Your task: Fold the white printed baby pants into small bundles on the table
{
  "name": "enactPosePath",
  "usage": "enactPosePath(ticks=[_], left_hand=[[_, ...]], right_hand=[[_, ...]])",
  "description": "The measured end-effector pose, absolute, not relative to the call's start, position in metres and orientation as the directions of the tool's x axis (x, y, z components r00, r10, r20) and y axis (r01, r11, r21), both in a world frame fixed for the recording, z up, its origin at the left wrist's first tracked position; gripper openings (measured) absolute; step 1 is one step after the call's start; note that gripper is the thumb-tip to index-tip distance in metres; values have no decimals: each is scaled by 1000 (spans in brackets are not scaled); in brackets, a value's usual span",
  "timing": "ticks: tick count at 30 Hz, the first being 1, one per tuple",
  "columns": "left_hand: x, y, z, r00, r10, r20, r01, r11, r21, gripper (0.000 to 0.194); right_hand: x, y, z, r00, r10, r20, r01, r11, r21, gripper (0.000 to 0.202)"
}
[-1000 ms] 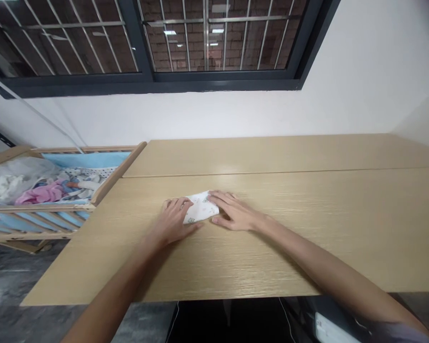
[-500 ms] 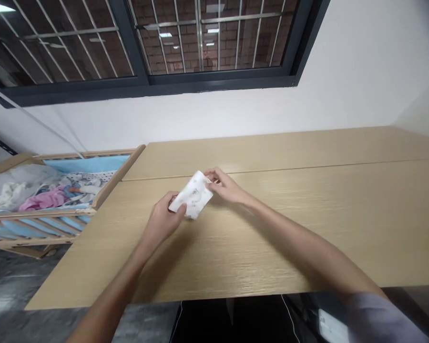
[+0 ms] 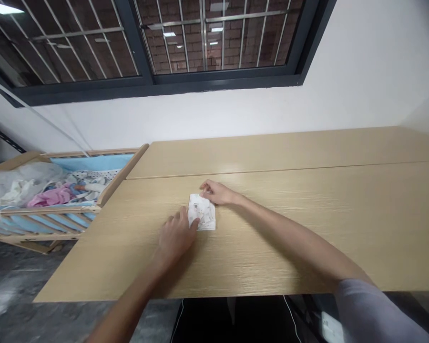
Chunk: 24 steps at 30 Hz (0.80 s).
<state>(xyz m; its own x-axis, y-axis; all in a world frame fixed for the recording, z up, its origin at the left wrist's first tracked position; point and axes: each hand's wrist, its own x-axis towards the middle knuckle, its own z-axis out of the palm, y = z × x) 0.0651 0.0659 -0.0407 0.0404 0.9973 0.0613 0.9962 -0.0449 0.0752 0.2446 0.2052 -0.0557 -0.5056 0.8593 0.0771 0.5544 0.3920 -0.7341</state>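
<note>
A small folded white cloth (image 3: 202,212) with a sparse printed pattern lies at or just over the tabletop in the head view. My left hand (image 3: 177,234) holds its left edge, thumb on top near the lower corner and fingers along the side. At the upper right corner, my right hand (image 3: 218,193) grips it with thumb and fingers curled around the far edge. The undersides of the fingers are hidden.
The pale wooden table (image 3: 307,209) has a seam across its back part. To the left stands a wooden crib (image 3: 123,176) with blue lining, holding a pink cloth (image 3: 53,195), other fabrics and a clear plastic bag (image 3: 35,174). A barred window (image 3: 214,43) is above.
The folded cloth has come down toward the tabletop and turned from tilted to nearly square. My left hand has moved right, my right hand slightly down. The view has shifted a little.
</note>
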Motion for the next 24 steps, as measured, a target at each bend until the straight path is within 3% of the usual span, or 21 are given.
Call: enactPosePath(ticks=[4,7,10,14,24], left_hand=[[82,29,-53,159,928,338,987,-148,-58,53],[97,6,-78,257,883,393,966,-246,-79,63],[105,-2,-94,243,897,370,970,-235,-69,57],[104,0,-94,210,916,342,977,-213,-29,57],[96,5,-81,187,947,260,966,-226,129,56]], right_hand=[[248,171,-36,-689,675,262,487,700,-523,53],[248,141,-34,-865,445,232,326,850,-415,56],[250,128,-46,-937,318,146,242,889,-390,58],[257,148,-60,-932,352,84,288,863,-415,58],[270,206,-73,-796,576,185,401,731,-552,53]])
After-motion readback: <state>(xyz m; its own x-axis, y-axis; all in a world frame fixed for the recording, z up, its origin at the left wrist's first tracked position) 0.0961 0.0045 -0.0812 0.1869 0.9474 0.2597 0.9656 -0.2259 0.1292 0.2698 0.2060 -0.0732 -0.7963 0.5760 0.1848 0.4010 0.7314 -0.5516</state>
